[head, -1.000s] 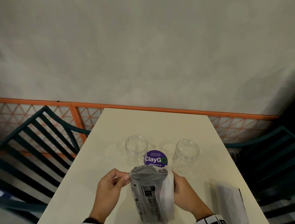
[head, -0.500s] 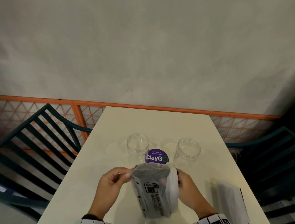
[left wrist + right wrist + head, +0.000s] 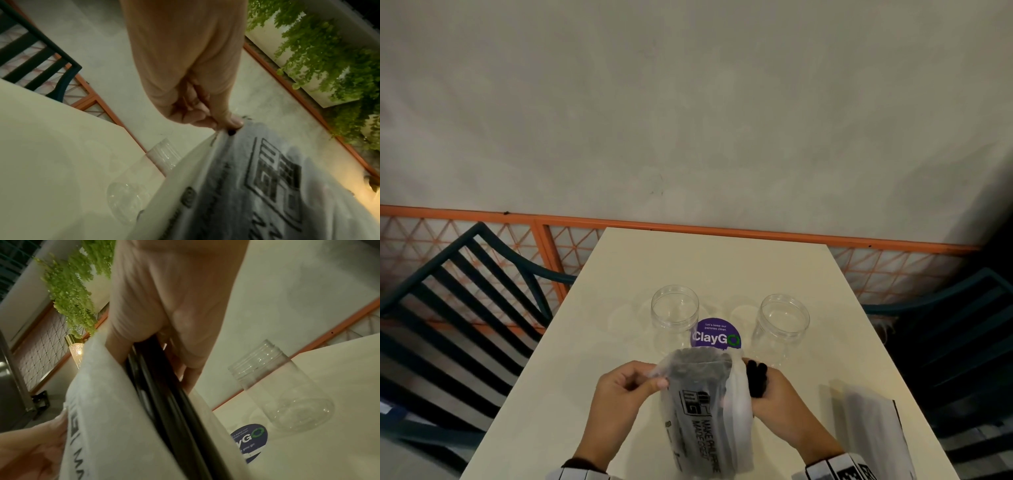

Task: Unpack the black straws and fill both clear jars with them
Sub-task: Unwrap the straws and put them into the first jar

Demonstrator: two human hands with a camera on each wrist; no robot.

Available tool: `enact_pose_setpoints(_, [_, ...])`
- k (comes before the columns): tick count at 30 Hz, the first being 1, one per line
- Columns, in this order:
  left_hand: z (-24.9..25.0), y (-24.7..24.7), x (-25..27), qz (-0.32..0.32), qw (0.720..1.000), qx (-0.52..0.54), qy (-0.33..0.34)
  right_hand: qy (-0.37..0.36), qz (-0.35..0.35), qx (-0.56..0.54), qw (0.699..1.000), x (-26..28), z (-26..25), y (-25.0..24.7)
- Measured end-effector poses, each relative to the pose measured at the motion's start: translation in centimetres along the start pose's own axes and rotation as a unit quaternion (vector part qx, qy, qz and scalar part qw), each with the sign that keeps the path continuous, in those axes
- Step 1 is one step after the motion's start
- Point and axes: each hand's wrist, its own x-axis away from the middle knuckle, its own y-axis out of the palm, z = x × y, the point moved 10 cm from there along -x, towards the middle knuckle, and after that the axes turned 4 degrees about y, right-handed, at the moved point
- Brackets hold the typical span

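A frosted plastic bag [image 3: 702,414] with black print stands upright on the table, full of black straws. My left hand [image 3: 654,382] pinches the bag's top left edge between thumb and fingers [image 3: 230,123]. My right hand [image 3: 774,390] grips a small bundle of black straws [image 3: 756,377] just outside the bag's right side; the bundle [image 3: 162,386] runs down along the bag wall [image 3: 107,410]. Two clear jars stand open and empty beyond the bag, one to the left [image 3: 675,313] and one to the right [image 3: 782,322].
A purple round sticker [image 3: 717,337] lies on the cream table [image 3: 709,267] between the jars. Another pale packet [image 3: 869,435] lies at the table's right front. Dark slatted chairs stand at the left [image 3: 458,308] and right [image 3: 962,325]. An orange railing [image 3: 722,229] backs the table.
My right hand has drawn a bundle of black straws up out of the bag's right side. The left hand keeps its pinch on the bag's edge.
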Motion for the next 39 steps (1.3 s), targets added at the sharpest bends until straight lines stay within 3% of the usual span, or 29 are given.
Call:
enact_pose_setpoints(9, [-0.4,1.3,-0.4,-0.039,0.996,-0.081,0.009,-0.034,0.067,-0.008,0.997,-0.6,-0.5,-0.9])
enact_pose_setpoints(12, [-0.5,0.3,-0.5,0.009,0.999,-0.032,0.001,-0.032,0.109,-0.024,0.993,-0.7,-0.3,-2.2])
enact_pose_setpoints(15, [-0.6,-0.1,-0.4,0.047,0.999,-0.023,-0.001,-0.006,0.072,-0.022,0.997,-1.0,0.2,-1.2])
enact_pose_setpoints(20, [0.2,2.6,0.2,-0.075,0.997,0.004,-0.006,0.031,0.055,-0.017,0.998,-1.2,1.5,-0.7])
enact_pose_setpoints(25, [-0.6,0.8,-0.6,-0.001,1.0,-0.011,-0.004,0.029,0.058,-0.012,0.998,-0.9,1.8,-0.1])
enact_pose_setpoints(27, [-0.9,0.9,-0.7,0.0,1.0,-0.012,-0.002,0.034,0.051,-0.011,0.998,-0.8,1.9,0.2])
enact_pose_setpoints(35, [-1.4,3.0,0.1,-0.067,0.997,0.023,-0.024,0.028,0.07,-0.017,0.997,-0.3,1.2,-0.6])
enact_pose_setpoints(39, [-0.5,3.6,0.5,-0.119,0.993,0.013,0.002,0.021,0.06,-0.021,0.998,-0.2,1.2,-0.6])
